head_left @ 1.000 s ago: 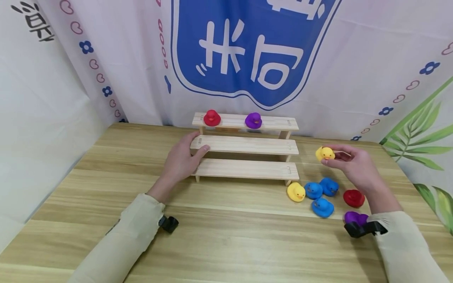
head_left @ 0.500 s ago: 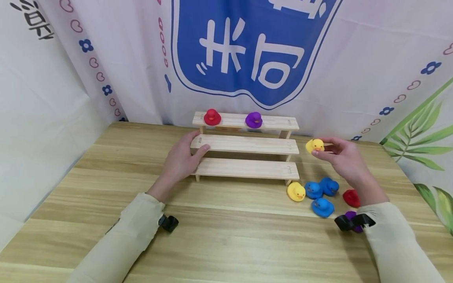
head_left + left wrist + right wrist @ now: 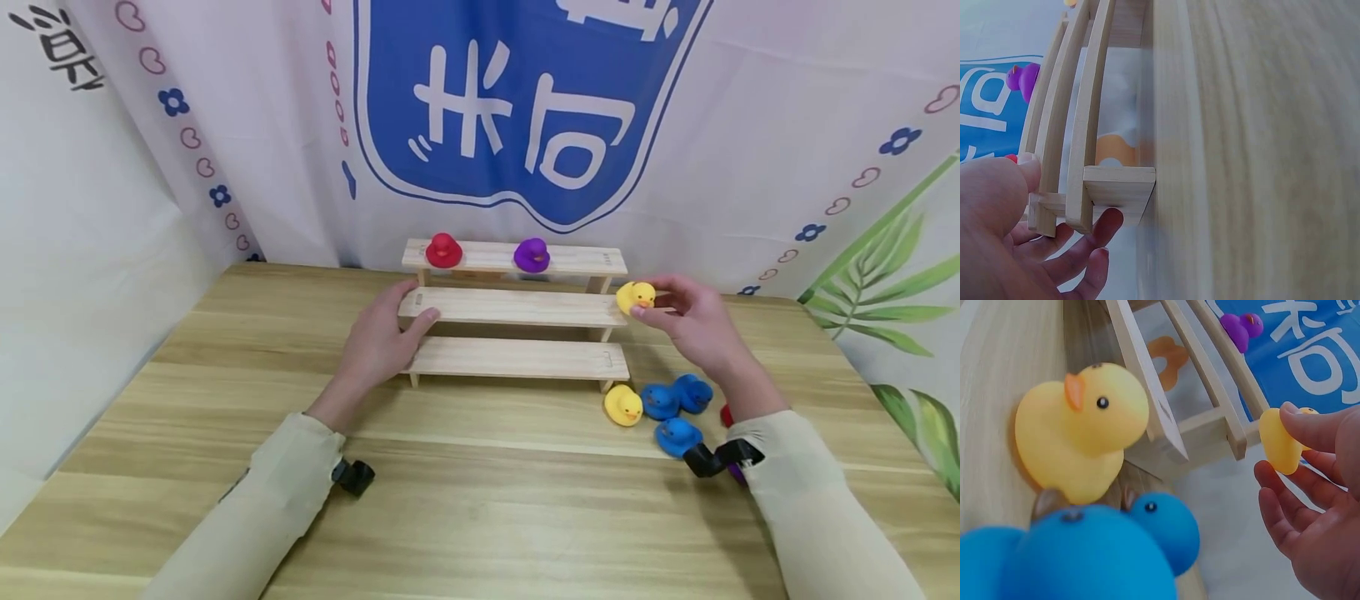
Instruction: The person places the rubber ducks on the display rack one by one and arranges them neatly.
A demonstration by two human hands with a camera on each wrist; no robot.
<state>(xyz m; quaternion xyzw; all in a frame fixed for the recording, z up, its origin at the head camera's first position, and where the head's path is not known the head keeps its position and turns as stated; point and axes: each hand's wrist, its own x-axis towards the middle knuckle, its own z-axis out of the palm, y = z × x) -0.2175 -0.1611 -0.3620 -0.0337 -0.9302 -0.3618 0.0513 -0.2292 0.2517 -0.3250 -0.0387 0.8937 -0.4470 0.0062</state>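
Note:
A three-tier wooden rack [image 3: 517, 358] stands on the table, with a red duck [image 3: 444, 251] and a purple duck [image 3: 532, 256] on its top tier. My left hand [image 3: 378, 337] grips the rack's left end at the middle tier, thumb on top; in the left wrist view the fingers of that hand [image 3: 1035, 231] curl under the boards. My right hand [image 3: 697, 321] pinches a yellow duck [image 3: 636, 297] at the right end of the middle tier. The right wrist view has the held duck [image 3: 1280, 442] between thumb and fingers, close to the rack's end.
Near the rack's front right foot lie another yellow duck [image 3: 623, 405] and several blue ducks [image 3: 678, 437]. A red duck [image 3: 726, 416] and a purple one are mostly hidden by my right arm. Behind the rack hangs a printed curtain [image 3: 300, 167].
My right hand has moved left with the yellow duck, from the right of the rack to the middle tier's right end. My left hand keeps its grip on the rack.

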